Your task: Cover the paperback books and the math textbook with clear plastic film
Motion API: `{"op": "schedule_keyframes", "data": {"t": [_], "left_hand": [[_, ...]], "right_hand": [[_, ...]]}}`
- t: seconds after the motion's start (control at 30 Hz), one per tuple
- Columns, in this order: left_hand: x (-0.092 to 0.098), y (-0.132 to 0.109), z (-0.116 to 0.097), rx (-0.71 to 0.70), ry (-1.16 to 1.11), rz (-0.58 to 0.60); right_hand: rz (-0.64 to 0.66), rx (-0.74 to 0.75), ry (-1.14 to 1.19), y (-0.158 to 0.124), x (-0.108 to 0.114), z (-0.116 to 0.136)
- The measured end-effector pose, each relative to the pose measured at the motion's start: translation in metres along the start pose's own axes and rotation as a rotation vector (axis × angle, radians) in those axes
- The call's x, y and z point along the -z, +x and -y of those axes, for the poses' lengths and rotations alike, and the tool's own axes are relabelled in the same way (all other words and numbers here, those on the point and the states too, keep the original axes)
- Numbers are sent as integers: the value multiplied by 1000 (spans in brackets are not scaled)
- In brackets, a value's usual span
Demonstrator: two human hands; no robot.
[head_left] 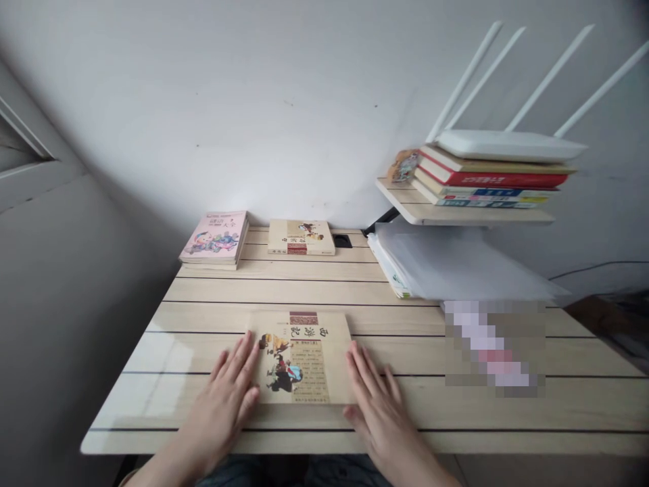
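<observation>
A cream paperback book (309, 362) lies flat on the slatted table, its illustrated cover facing up and turned sideways. At its left edge rests my left hand (226, 389), fingers stretched out and fingertips touching the book's side. My right hand (378, 399) lies along the opposite edge, also with straight fingers and the thumb near the lower corner. Neither hand is wrapped round the book. Behind it, near the wall, a similar cream book (301, 237) lies on the table.
A stack of pink-covered books (215, 237) stands at the table's back left. On the right, a raised shelf (456, 215) bears stacked books (497, 179) and a white router (507, 143). Papers in clear plastic (456, 264) lie below it. A blurred-out item (494, 348) is on the table's right.
</observation>
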State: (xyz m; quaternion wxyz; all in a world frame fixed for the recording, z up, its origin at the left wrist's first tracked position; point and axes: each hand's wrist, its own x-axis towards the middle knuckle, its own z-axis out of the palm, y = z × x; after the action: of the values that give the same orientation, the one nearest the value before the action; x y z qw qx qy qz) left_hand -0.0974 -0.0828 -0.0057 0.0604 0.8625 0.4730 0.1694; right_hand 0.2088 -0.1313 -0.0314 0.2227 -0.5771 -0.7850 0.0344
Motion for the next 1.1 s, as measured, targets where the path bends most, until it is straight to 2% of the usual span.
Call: {"op": "schedule_keyframes", "data": {"t": [0.13,0.2,0.23,0.27,0.33,0.4,0.43,0.53,0.63,0.73,0.9,1.1], "left_hand": [[10,25,12,464,-482,-17],[20,47,16,591,-587,4],[25,60,15,573,-533,-17],[30,72,13,494,-436,-59],[34,97,5,214,-252,-103],[32,121,-8,-11,-210,-9],[28,133,-15,-50,-221,84],[15,166,-31,7,-255,337],[4,191,-35,94,-271,475],[-1,206,-33,106,-309,554],[-4,213,-31,144,-371,703],[4,213,-30,228,-434,771]], "right_hand": [[-117,-340,422,6,-5,-15],[-101,-468,670,16,-6,-22],[-73,-498,767,22,-5,-23],[-51,-511,833,27,-5,-24],[-44,-522,871,33,-4,-22],[-80,-536,841,35,-5,-17],[-108,-540,821,34,-6,-14],[-180,-544,778,30,-12,-8],[-200,-550,764,27,-16,-4],[-232,-559,763,26,-20,-1],[-285,-572,771,22,-26,2],[-317,-592,822,29,-24,-4]]}}
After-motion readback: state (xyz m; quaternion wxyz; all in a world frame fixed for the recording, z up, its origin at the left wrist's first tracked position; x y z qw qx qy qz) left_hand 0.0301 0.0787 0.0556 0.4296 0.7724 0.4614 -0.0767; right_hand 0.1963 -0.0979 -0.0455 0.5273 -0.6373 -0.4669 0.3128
